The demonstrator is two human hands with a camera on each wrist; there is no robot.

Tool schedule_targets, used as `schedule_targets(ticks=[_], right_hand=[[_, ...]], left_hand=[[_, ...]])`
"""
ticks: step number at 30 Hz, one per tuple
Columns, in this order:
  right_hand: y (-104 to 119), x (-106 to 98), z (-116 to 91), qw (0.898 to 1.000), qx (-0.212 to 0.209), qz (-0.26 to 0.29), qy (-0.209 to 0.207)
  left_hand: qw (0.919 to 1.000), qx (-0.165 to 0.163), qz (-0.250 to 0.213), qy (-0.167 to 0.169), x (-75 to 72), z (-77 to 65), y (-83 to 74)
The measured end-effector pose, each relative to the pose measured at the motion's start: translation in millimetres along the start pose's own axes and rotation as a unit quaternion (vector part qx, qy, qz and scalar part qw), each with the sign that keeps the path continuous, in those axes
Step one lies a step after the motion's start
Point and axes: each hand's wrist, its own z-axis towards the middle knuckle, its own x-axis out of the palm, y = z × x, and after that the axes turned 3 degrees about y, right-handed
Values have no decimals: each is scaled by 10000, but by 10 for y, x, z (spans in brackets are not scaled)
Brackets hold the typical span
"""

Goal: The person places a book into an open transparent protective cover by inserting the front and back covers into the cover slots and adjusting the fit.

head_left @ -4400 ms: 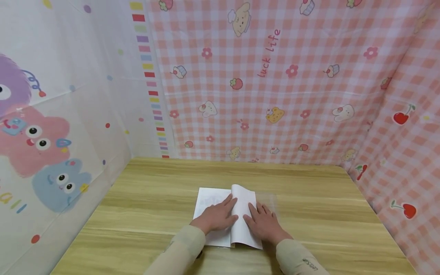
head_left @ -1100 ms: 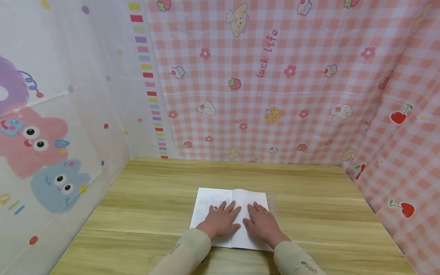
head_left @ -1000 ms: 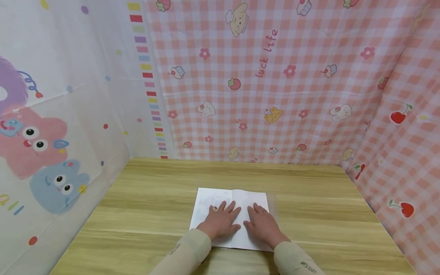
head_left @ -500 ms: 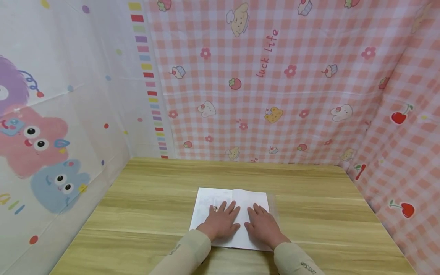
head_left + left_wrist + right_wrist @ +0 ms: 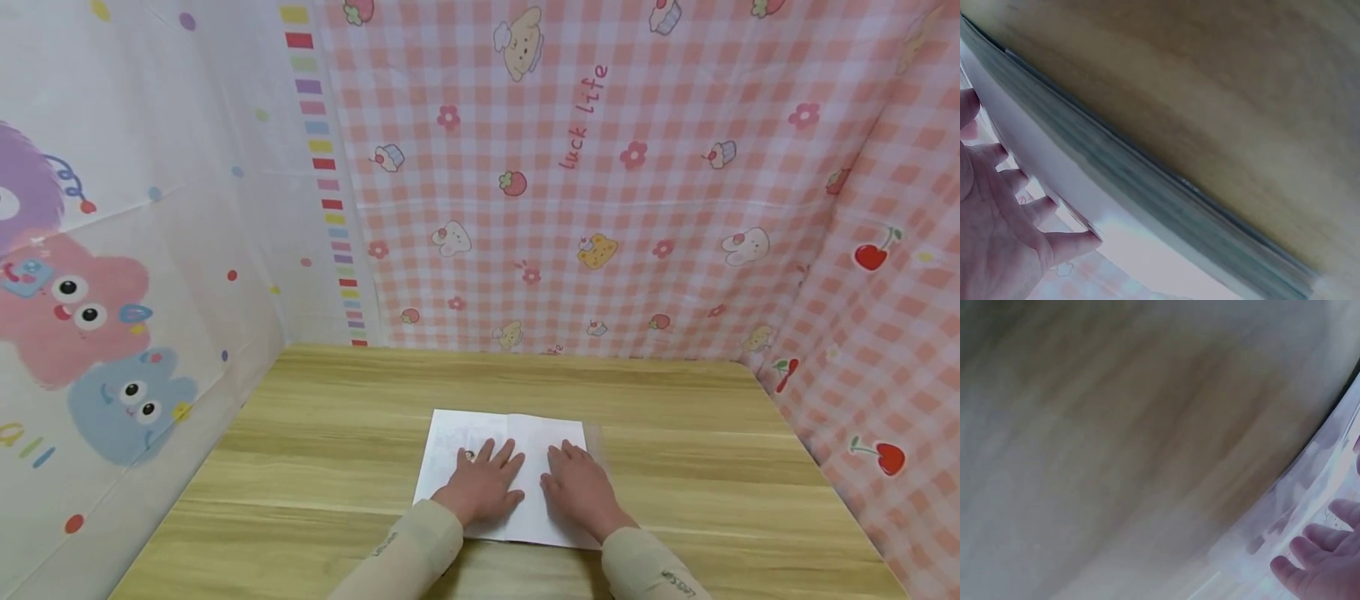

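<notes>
An open book with white pages lies near the table's front, faint print on its left page. My left hand rests on that page, fingers spread toward the centre fold. On the right page my right hand lies palm down, fingers pointing away from me. A strip of clear plastic cover shows past the book's right edge. The left wrist view shows the book's thick page stack from the side, with the left hand over it. In the right wrist view the right hand's fingers extend over the pages.
The wood-grain table stretches around the book on all sides. A pink checked cloth hangs behind it and along the right. To the left hangs a white cloth with cartoon figures.
A page that stood curled up at the fold 4.4 seconds ago now lies flat on the right. My right hand has slid slightly right in the last half second; the left has stayed put.
</notes>
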Motion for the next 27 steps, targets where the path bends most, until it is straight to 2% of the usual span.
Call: schedule_targets(ticks=[5,11,18,23,27], right_hand=[[-58,-96,-12,9991,230,-108,-345],[-178,-182,-37,9935,960,227,-575],[-300,-220,-65,9825,1705,683,-307],[-346,-228,-67,9798,1859,724,-146],[-363,-220,-60,9799,1822,779,-244]], left_hand=[[10000,-27,-23,-3,7,5,4],[10000,-34,25,-18,3,3,8],[10000,1,26,0,-3,-4,8],[10000,9,3,2,-3,-1,6],[10000,3,9,7,3,4,1]])
